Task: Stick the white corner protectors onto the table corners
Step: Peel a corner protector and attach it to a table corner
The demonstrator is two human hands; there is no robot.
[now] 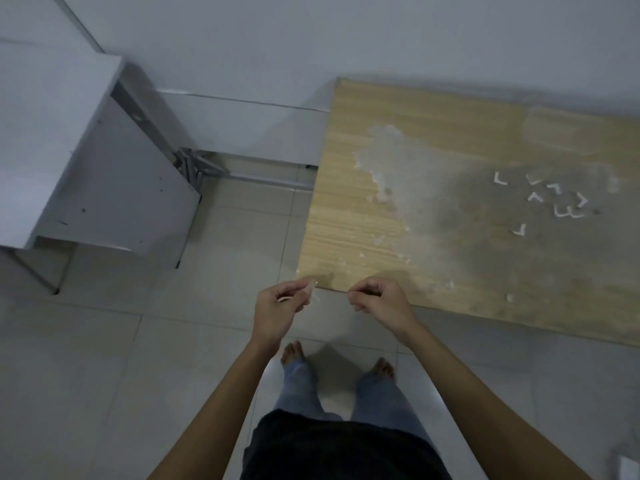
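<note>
1. Left hand (277,308) pinches a small pale protector (310,286) at its fingertips, just off the near-left corner (300,271) of the worktop (450,140).
2. Right hand (381,301) has fingers curled tight, pinching something thin; likely the peeled backing, too small to tell.
3. Spares (540,199) lie scattered on the worktop, well away to the right.
4. Judged step: adhesive exposed, placement next. Keep fingertips off the sticky face.
5. Turn the L so its inner angle faces the corner; seat one leg along an edge, then wrap the other.
6. Press firmly. Peeled, flaky patches near the edge may weaken the bond.
</note>
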